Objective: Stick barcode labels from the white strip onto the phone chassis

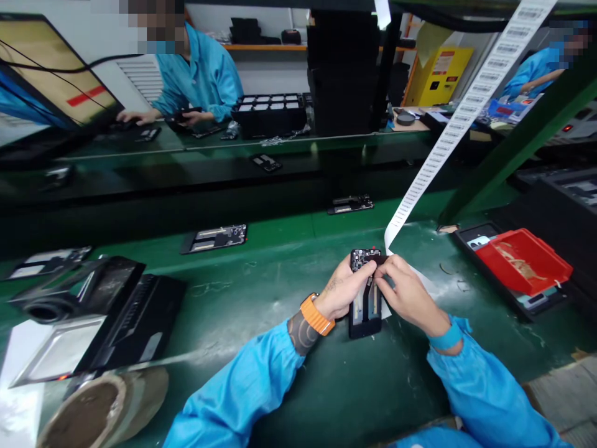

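An opened phone [365, 327] with its circuit board and inner frame exposed is upright in view, low over the green bench. My left hand [342, 291] grips its left side, with the thumb lying across the board near the top. At the phone's upper right edge, my right hand [405, 291] has its fingertips pinched together. A small dark piece shows by those fingertips, but what they hold cannot be made out. Behind the right hand, the lower end of a white barcode label strip [448, 140] reaches the bench.
Other opened phones [217, 239] lie along the bench's back ledge. A red tray [525, 261] sits in a black tray at right. At left are a black device [153, 311] and a cardboard roll [140, 404]. Across the bench, a co-worker in a blue sleeve [212, 68] handles a dark object.
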A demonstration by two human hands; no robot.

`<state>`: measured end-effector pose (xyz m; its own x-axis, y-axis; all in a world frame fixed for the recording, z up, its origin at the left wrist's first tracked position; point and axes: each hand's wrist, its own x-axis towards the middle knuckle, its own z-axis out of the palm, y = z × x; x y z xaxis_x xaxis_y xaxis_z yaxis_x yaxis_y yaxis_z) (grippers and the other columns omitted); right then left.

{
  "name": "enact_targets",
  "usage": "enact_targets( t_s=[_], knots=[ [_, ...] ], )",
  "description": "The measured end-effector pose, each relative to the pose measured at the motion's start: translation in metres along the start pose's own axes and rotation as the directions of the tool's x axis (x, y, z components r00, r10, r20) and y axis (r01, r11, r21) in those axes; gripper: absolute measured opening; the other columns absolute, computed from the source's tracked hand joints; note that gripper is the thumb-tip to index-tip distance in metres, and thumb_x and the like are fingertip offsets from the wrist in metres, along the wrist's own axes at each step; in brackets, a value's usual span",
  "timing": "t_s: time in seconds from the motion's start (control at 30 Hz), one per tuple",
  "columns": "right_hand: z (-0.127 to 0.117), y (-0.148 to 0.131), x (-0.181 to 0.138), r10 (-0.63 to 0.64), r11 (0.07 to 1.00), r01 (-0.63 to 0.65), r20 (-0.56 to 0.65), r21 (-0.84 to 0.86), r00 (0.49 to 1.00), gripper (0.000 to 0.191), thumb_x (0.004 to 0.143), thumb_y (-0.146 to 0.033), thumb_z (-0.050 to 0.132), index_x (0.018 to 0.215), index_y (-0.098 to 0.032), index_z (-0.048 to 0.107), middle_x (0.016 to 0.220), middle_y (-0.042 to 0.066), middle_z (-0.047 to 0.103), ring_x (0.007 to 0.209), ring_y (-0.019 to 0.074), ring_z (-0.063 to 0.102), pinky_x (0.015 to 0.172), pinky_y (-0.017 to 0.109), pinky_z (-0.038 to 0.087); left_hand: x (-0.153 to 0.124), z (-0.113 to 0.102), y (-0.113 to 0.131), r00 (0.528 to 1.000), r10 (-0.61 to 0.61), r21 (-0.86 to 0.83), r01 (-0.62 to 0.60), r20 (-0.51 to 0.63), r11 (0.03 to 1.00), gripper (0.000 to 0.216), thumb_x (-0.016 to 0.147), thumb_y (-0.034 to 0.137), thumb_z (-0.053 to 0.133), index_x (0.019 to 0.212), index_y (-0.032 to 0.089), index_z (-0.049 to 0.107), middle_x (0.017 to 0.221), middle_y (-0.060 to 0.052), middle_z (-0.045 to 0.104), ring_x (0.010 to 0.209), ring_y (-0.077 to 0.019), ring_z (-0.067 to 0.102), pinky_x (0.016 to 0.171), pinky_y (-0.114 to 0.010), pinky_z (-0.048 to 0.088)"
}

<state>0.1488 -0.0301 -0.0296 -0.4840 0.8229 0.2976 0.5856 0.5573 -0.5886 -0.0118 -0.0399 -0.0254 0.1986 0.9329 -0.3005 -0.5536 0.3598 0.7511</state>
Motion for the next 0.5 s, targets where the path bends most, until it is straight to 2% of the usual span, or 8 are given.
enact_targets(
  t_s=[0.07,0.17,0.23,0.27,0.33,0.43,0.5],
  knots=[
    [-0.002,-0.002,-0.002,-0.026,0.998,0.027,0.007,-0.056,1.0,0.012,0.094,-0.015,0.047,0.085,-0.021,0.052,0.093,0.008,0.054,0.091,0.0239,0.054,0.082,0.041,0.048,0.002,-0.003,0.003,0.993,-0.101,-0.087,0.106,0.065,0.991,0.059,0.064,0.061,0.081,0.098,0.015,0.064,0.09,-0.006,0.07,0.076,-0.0176,0.066,0.068,-0.026,0.051],
    [-0.012,-0.011,-0.007,-0.109,0.994,0.11,0.085,-0.015,0.99,0.013,0.095,-0.015,0.046,0.084,-0.022,0.051,0.103,0.009,0.057,0.097,0.0239,0.055,0.087,0.042,0.048,0.01,-0.012,0.009,0.963,-0.235,-0.233,0.261,0.133,0.937,0.069,0.077,0.08,0.052,0.089,0.014,0.065,0.081,-0.01,0.07,0.071,-0.0214,0.067,0.063,-0.029,0.051],
    [-0.017,-0.018,-0.01,-0.15,0.984,0.133,0.142,0.122,0.978,0.013,0.095,-0.014,0.046,0.086,-0.022,0.049,0.106,0.008,0.059,0.096,0.0205,0.058,0.085,0.036,0.049,0.014,-0.019,0.013,0.968,-0.23,-0.315,0.249,0.097,0.916,0.075,0.083,0.083,0.036,0.086,0.014,0.065,0.077,-0.011,0.069,0.071,-0.0231,0.068,0.064,-0.032,0.052],
    [-0.018,-0.022,-0.011,-0.149,0.975,0.123,0.133,0.187,0.98,0.012,0.095,-0.014,0.046,0.087,-0.023,0.048,0.104,0.006,0.061,0.092,0.0185,0.06,0.082,0.033,0.05,0.015,-0.02,0.015,0.974,-0.217,-0.331,0.227,0.067,0.916,0.077,0.084,0.083,0.032,0.086,0.014,0.065,0.076,-0.011,0.069,0.071,-0.0234,0.068,0.064,-0.032,0.053],
    [-0.011,-0.028,-0.01,-0.111,0.967,0.102,0.026,0.233,0.993,0.013,0.093,-0.012,0.047,0.086,-0.023,0.047,0.092,0.003,0.064,0.08,0.0157,0.061,0.072,0.028,0.05,0.015,-0.02,0.014,0.975,-0.221,-0.313,0.222,0.038,0.924,0.079,0.085,0.083,0.029,0.085,0.013,0.066,0.076,-0.012,0.069,0.071,-0.0238,0.068,0.063,-0.032,0.053],
    [0.009,-0.032,-0.003,-0.109,0.987,0.124,-0.147,0.101,0.983,0.015,0.089,-0.01,0.049,0.082,-0.023,0.047,0.074,0.0,0.061,0.066,0.0157,0.058,0.064,0.028,0.048,0.01,-0.011,0.007,0.965,-0.254,-0.248,0.263,0.068,0.932,0.076,0.082,0.083,0.036,0.086,0.014,0.067,0.078,-0.011,0.07,0.077,-0.0247,0.068,0.067,-0.033,0.053],
    [0.02,-0.032,0.002,-0.135,0.99,0.139,-0.172,0.011,0.976,0.015,0.089,-0.01,0.047,0.083,-0.023,0.051,0.073,0.002,0.06,0.067,0.0174,0.058,0.066,0.031,0.05,0.006,-0.004,0.002,0.973,-0.22,-0.23,0.23,0.069,0.946,0.069,0.079,0.081,0.046,0.084,0.015,0.066,0.078,-0.009,0.07,0.081,-0.0247,0.068,0.073,-0.033,0.054]
  ],
)
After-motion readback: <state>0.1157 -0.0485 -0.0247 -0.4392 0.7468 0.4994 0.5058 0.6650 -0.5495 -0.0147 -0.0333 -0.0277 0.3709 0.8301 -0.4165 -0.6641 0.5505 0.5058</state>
